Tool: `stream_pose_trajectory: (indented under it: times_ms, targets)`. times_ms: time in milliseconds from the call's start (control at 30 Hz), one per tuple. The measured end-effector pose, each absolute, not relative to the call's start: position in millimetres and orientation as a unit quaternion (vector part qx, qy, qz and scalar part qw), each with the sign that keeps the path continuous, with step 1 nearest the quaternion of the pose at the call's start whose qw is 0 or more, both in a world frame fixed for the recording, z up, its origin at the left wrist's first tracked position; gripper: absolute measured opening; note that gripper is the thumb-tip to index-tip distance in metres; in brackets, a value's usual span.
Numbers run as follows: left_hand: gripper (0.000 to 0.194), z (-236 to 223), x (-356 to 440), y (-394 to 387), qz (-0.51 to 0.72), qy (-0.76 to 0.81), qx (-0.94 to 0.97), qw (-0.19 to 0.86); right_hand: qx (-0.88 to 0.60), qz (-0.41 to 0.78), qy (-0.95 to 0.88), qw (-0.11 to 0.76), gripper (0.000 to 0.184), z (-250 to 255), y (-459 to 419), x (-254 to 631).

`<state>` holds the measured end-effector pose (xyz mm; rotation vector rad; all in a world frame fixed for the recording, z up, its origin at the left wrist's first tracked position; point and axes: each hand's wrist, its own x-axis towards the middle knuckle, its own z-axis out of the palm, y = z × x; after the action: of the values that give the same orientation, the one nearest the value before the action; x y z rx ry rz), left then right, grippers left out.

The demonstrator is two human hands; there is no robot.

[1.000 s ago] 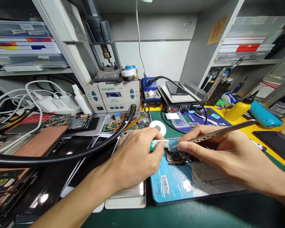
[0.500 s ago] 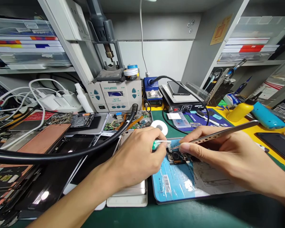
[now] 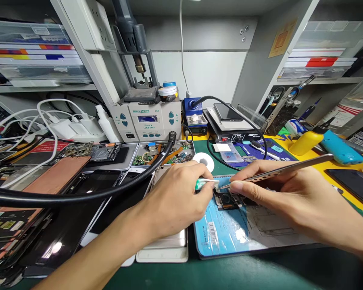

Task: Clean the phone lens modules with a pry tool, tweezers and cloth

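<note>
My left hand is closed, pinching a small white and green piece between thumb and forefinger; its exact kind is unclear. My right hand grips metal tweezers with holes along the arm, fingers wrapped about them. Their tips point left and meet the end of the white piece, just above a small black phone part with a round dark disc. That part lies on a blue and grey flat box with a barcode, and is partly covered by my right fingers.
Dismantled phones lie at left, crossed by a thick black hose. Behind stand a hot air station, a parts tray and a white tape roll. A yellow bottle stands at right.
Both hands hold nearly the same pose. The tweezers have shifted slightly to the right, and the view has moved a little.
</note>
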<state>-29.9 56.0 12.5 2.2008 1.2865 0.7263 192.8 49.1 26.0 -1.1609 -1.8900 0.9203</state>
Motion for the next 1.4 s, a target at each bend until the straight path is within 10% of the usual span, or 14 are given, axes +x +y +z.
stream_pose_trajectory:
  times_ms: [1400]
  targets:
    - [0.014,13.3,-28.3,55.9,0.264,0.464,0.812,0.237,-0.467,0.314,-0.746,0.356,0.030,30.6,50.7,190.1]
